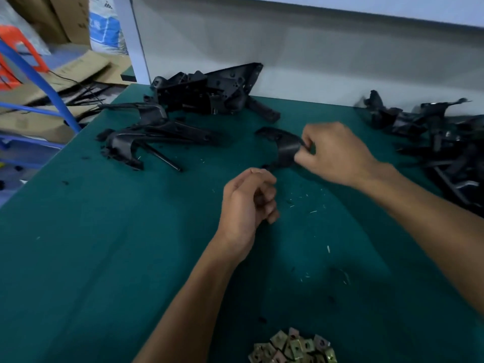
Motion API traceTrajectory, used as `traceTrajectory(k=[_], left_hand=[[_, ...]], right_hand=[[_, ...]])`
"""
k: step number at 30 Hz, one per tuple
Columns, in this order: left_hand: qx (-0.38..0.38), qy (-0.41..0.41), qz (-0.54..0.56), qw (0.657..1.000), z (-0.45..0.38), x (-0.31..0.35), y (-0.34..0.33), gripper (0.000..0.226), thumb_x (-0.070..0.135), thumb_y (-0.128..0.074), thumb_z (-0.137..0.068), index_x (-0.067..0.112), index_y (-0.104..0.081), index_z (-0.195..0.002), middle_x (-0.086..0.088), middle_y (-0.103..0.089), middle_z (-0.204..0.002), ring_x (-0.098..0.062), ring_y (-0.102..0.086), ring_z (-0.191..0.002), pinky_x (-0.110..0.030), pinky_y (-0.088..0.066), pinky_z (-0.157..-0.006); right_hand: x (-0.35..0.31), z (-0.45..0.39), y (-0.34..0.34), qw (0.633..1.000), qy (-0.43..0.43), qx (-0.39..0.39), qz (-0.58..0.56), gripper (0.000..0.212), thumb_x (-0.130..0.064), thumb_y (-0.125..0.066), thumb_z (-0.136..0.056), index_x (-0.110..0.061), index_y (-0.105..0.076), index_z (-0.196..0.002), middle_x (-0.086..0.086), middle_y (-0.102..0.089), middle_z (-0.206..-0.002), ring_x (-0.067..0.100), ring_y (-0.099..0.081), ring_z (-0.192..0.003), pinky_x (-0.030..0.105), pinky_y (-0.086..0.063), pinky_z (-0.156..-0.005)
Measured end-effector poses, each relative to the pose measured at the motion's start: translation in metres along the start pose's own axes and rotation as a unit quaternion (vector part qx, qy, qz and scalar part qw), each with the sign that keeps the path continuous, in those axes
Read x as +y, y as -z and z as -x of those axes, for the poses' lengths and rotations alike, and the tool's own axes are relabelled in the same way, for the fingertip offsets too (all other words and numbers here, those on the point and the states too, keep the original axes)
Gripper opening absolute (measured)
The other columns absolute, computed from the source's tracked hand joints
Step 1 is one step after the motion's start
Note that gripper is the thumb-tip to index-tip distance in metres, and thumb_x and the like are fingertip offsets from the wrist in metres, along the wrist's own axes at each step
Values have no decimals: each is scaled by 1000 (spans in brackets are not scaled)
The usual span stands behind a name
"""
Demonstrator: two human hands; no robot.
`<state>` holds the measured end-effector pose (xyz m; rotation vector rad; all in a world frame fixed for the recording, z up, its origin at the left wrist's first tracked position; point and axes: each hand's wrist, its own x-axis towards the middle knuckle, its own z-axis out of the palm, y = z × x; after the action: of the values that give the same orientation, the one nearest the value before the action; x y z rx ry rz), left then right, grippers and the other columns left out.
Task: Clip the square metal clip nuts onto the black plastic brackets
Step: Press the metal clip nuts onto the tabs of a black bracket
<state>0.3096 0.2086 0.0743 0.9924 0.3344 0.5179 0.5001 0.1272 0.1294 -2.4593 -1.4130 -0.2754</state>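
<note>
Black bracket [284, 148] sat mid-table on the green mat [104, 244], pinched at its far edge by the right hand [332, 153]. The left hand [246, 205] curled loosely just below, apparently empty. Clip nuts [293, 348] were heaped at the near edge.

Right hand [337, 153] pinching black bracket [284, 146], left hand [248, 203] curled (apparently empty) — clip nuts [293, 348] near.

Dark green worktop [104, 244] with pale flecks; black plastic brackets [199, 93] along its far edge; brass-yellow square clip nuts [293, 348] at its near edge; white back panel [314, 61].
</note>
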Motion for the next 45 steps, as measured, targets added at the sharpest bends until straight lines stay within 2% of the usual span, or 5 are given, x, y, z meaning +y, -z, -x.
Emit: traceTrajectory(k=[7,17,26,37,45], left_hand=[[-46,105,43,992,3,-2,-10,36,34,-49,-100,3,-58,-116,-18,-61,-83,-40,-69,-93,-38,-59,-77],[-296,159,195,922,11,7,2,124,94,-29,-73,-5,-41,-146,-29,-37,-151,-41,-34,-143,-47,-29,-118],[-195,22,-91,976,15,1,-2,15,17,-78,-76,14,-70,-89,-5,-70,-94,-14,-65,-77,-21,-54,-69],[-288,49,-419,860,29,51,-11,44,58,-69,-79,32,-65,-113,11,-75,-105,-3,-69,-100,-19,-52,-82],[5,-7,-434,901,36,18,-50,62,70,-46,-91,17,-55,-60,9,-50,-53,-8,-46,-49,-21,-39,-50]], right_hand=[[-12,89,18,987,-30,-18,-155,29,-11,-67,-77,-27,-46,-88,-1,-61,-68,16,-49,-46,33,-44,-47],[-8,145,8,965,93,228,-94,29,-11,-65,-98,-1,-68,-125,11,-54,-126,16,-59,-107,38,-56,-81],[-13,172,1,973,144,171,-64,48,-6,-53,-97,5,-51,-143,22,-33,-152,31,-49,-135,45,-57,-95],[-24,169,1,945,203,254,-39,34,-5,-61,-98,12,-63,-127,16,-52,-147,27,-58,-132,36,-56,-98],[-54,168,-15,931,139,291,-167,13,2,-68,-93,10,-72,-102,20,-64,-113,24,-68,-95,35,-58,-81]])
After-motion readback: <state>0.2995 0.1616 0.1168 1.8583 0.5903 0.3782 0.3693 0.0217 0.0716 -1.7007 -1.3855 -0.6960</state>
